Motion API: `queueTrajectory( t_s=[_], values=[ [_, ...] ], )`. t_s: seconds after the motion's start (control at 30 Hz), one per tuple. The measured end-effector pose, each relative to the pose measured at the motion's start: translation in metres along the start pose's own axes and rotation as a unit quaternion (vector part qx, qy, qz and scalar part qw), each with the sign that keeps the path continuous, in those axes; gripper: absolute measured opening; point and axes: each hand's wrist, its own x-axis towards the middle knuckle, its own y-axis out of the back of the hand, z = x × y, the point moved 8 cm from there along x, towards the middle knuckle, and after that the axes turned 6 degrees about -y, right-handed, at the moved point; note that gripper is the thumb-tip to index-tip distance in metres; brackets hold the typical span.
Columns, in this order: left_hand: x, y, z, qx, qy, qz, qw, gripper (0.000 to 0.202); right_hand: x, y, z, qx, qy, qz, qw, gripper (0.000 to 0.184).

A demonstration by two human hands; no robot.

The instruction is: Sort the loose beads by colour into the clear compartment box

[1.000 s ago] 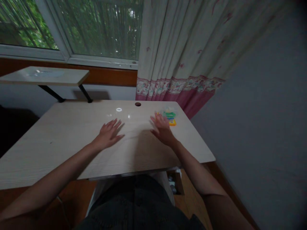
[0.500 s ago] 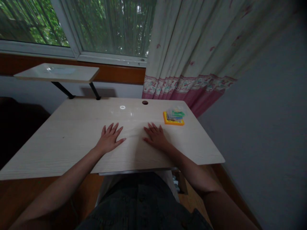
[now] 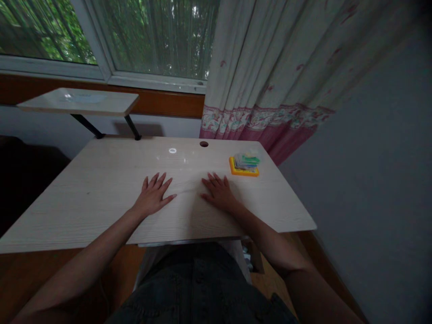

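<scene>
Both hands lie flat on a pale wood-grain desk [image 3: 111,198]. My left hand [image 3: 153,195] rests left of the middle, its fingers spread and nothing in it. To the right of the middle, my right hand [image 3: 218,192] also lies palm down with fingers apart, holding nothing. Nearest to the right hand, a little beyond it and to the right, sits a shallow orange-yellow tray [image 3: 232,167]. A stack of thin flat pieces [image 3: 248,162], some green and some blue, fills the tray under what looks like clear plastic. I cannot make out exactly what the pieces are.
A small raised shelf [image 3: 114,104] on black legs stands at the desk's back left. Near the back edge is a round cable hole [image 3: 204,144]. A flowered curtain [image 3: 256,90] hangs beside the window [image 3: 155,40], and a wall [image 3: 364,189] stands at the right.
</scene>
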Motion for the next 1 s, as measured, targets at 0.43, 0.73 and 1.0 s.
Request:
queueTrajectory(
  t_s=[0.43,0.73,1.0],
  values=[
    [-0.002,-0.001,-0.001,0.028,-0.002,0.002,1.0,0.072,0.003,0.029,0.009,0.08,0.059,0.044,0.994,0.046],
    [-0.002,-0.003,-0.001,0.04,-0.007,0.006,0.999,0.073,0.025,0.164,0.16,0.031,0.013,0.239,0.971,0.069],
    [-0.001,-0.004,-0.001,0.023,-0.002,0.008,1.0,0.073,0.05,0.148,0.199,0.09,0.004,0.143,0.986,0.053]
  ],
)
